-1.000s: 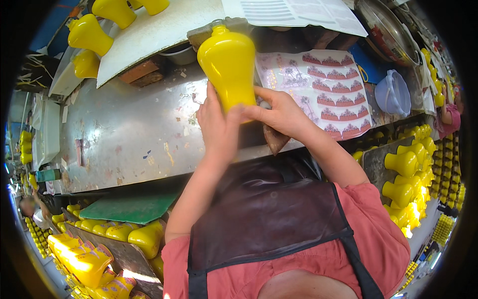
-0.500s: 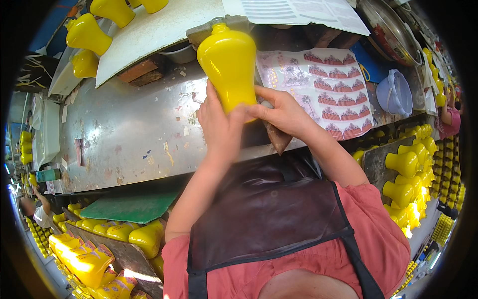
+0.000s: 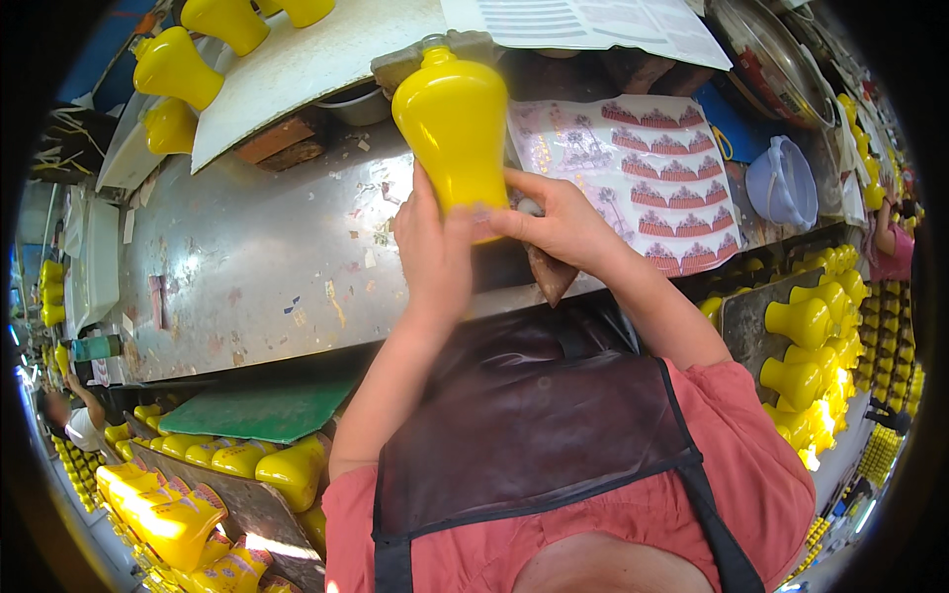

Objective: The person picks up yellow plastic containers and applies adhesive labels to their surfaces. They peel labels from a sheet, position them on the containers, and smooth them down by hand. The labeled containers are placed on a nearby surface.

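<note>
A glossy yellow vase point(image 3: 450, 128) is tilted in front of me, its neck pointing away and resting by a grey block point(image 3: 395, 69). My left hand point(image 3: 435, 242) is closed on the left side of its lower end, with the thumb across the front. From the right, my right hand point(image 3: 565, 222) grips the same end, its thumb near the left one. A small pinkish patch, perhaps a decal, shows on the vase between the thumbs. Just right of the vase lies a decal sheet point(image 3: 677, 173) with rows of reddish scalloped patterns. A brown pointed piece point(image 3: 551, 277) sits below my right hand.
A scuffed metal table point(image 3: 247, 257) carries paper scraps. At right stands a pale purple bucket point(image 3: 781, 183). Yellow vases point(image 3: 178, 69) stand on a white board point(image 3: 306, 54) at far left; more fill racks on both sides. A green board point(image 3: 262, 410) lies at lower left.
My left thumb and fingers have shifted slightly on the vase's lower end, exposing a little more of the pinkish patch. The vase and my right hand stay nearly still.
</note>
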Available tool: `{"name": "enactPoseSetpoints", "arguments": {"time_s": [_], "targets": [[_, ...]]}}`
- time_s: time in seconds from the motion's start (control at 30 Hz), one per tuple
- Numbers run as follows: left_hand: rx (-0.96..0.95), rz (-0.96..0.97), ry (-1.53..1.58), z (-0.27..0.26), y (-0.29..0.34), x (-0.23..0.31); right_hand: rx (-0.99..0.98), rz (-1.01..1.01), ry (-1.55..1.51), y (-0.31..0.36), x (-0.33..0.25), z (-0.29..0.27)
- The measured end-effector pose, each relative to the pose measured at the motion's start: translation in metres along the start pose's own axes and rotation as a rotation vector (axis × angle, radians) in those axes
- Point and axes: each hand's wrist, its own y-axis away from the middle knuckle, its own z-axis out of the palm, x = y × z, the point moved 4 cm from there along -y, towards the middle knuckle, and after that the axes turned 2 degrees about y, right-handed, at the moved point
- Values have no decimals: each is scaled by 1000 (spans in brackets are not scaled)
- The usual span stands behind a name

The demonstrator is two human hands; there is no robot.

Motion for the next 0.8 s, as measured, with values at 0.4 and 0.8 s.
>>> {"name": "enactPoseSetpoints", "arguments": {"time_s": [0.4, 0.8], "targets": [[5, -34, 21, 1, 1, -1, -5, 8, -16, -1, 7, 1], [-47, -128, 381, 0, 5, -7, -24, 111, -148, 2, 4, -9]]}}
